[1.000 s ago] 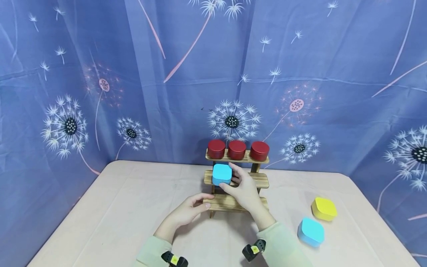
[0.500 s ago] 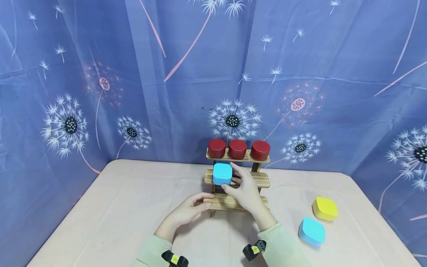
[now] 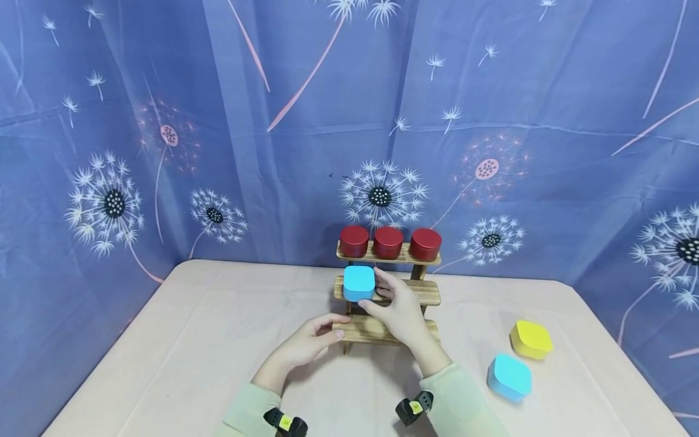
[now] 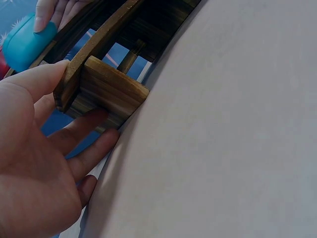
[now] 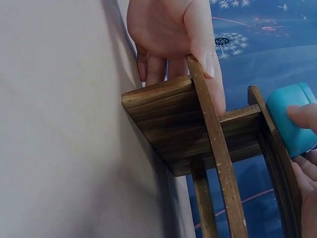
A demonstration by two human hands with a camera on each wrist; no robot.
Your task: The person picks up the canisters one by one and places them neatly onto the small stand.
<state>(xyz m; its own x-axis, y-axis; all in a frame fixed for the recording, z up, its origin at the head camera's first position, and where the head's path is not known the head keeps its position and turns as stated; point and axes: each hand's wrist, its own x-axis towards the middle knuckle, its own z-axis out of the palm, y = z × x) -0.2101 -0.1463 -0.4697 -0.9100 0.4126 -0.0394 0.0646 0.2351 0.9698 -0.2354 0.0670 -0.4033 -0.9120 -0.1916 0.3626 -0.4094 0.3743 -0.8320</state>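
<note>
A small three-tier wooden display stand (image 3: 367,329) stands on the table. On the left part of its middle tier is a light-blue rounded-square box (image 3: 358,283). My right hand (image 3: 401,311) holds this box from its right side, thumb at the front corner and fingers behind; in the right wrist view the thumb presses on the blue box (image 5: 289,119). My left hand (image 3: 307,343) grips the left end of the bottom tier. In the left wrist view, the left hand's (image 4: 44,153) thumb lies on the tier's edge and its other fingers reach around the end.
Three red round tins (image 3: 388,242) stand in a row on the top tier. To the right on the table lie a yellow rounded-square box (image 3: 531,339) and a second light-blue box (image 3: 509,377). A blue dandelion-print curtain (image 3: 295,182) hangs behind the table.
The blue box has shifted slightly left along the middle tier, with my right hand on it. My left hand has stayed at the bottom tier's end.
</note>
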